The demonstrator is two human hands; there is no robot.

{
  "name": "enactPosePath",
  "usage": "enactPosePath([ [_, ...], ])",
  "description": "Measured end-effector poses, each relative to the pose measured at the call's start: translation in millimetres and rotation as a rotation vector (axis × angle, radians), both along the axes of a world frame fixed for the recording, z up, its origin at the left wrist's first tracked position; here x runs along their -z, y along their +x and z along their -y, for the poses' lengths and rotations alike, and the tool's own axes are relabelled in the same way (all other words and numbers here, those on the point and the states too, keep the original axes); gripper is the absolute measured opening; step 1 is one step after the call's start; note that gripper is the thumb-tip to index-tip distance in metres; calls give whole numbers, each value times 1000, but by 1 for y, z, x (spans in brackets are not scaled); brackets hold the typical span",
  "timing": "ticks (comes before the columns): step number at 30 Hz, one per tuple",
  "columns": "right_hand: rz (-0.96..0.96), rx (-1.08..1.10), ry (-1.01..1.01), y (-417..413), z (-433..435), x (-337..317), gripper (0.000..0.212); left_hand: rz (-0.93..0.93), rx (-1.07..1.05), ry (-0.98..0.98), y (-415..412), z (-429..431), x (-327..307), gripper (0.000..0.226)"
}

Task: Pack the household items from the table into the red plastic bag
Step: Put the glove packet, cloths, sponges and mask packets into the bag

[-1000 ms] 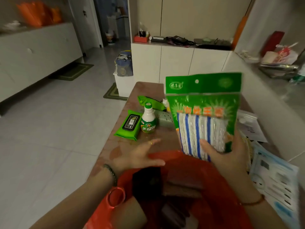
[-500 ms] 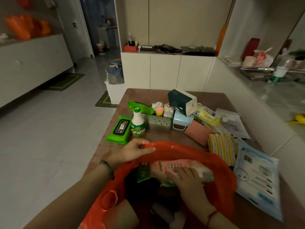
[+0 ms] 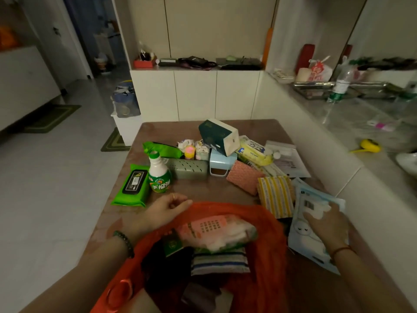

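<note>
Where the counter (image 3: 203, 193) reaches centre left of the frame, a green wipes pack (image 3: 132, 188) lies beside an upright spray bottle (image 3: 159, 175). Just below, the left hand (image 3: 164, 210) pinches the rim of the red plastic bag (image 3: 266, 245), lower centre, which holds packets. At lower right, the right hand (image 3: 327, 224) rests, fingers extended, on a pale blue packet (image 3: 302, 238).

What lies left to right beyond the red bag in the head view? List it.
green wipes pack, green-capped bottle, grey-green perforated case, light blue box, pink pad, yellow striped pack, pale blue packet
</note>
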State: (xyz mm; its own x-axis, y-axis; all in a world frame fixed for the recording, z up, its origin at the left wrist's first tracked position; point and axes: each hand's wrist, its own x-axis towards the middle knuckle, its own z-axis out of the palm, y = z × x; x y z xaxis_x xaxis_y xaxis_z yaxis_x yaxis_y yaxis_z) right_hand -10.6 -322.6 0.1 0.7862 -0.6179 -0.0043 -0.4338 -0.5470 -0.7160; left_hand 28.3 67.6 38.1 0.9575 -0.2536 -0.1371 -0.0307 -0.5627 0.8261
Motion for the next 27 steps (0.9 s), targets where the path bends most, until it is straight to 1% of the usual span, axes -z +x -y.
enactPosePath([
  [2,-235,26,71,-3,61,73,93,48,22,21,3,23,-5,17],
  [3,-303,45,97,-4,92,119,111,58,44,19,3,36,-9,21],
  [4,-337,61,87,-7,110,147,130,63,76,22,4,50,-11,26],
  [5,-380,70,111,-14,110,148,140,67,114,31,5,64,-14,30],
  [6,-376,117,123,-19,101,139,140,71,152,34,5,78,-14,35],
  [7,-382,164,136,-25,89,123,132,65,188,24,6,93,-13,38],
  [9,-345,204,189,-36,47,55,100,52,242,-14,8,124,-13,40],
  [11,-283,171,287,-39,47,45,64,15,290,-62,7,155,-10,38],
  [12,-271,161,330,-41,48,43,53,-18,312,-89,5,169,-9,38],
  [15,-193,214,447,-45,49,39,41,-137,326,-168,1,201,-4,41],
  [16,-142,225,450,-45,47,33,39,-176,315,-190,1,208,-1,43],
  [18,5,226,374,-46,46,17,34,-247,287,-257,0,217,2,48],
  [20,164,180,323,-47,42,-6,30,-319,244,-352,0,222,2,53],
  [23,367,-50,352,-52,22,-47,19,-413,153,-503,4,229,-1,69],
  [24,384,-149,370,-52,13,-58,16,-471,137,-598,6,231,-2,75],
  [25,375,-253,394,-50,4,-65,17,-533,142,-699,9,230,-1,77],
  [26,348,-343,418,-47,-3,-70,20,-568,153,-791,11,228,-1,70],
  [27,317,-420,445,-41,-10,-75,22,-569,147,-836,14,224,-3,56],
])
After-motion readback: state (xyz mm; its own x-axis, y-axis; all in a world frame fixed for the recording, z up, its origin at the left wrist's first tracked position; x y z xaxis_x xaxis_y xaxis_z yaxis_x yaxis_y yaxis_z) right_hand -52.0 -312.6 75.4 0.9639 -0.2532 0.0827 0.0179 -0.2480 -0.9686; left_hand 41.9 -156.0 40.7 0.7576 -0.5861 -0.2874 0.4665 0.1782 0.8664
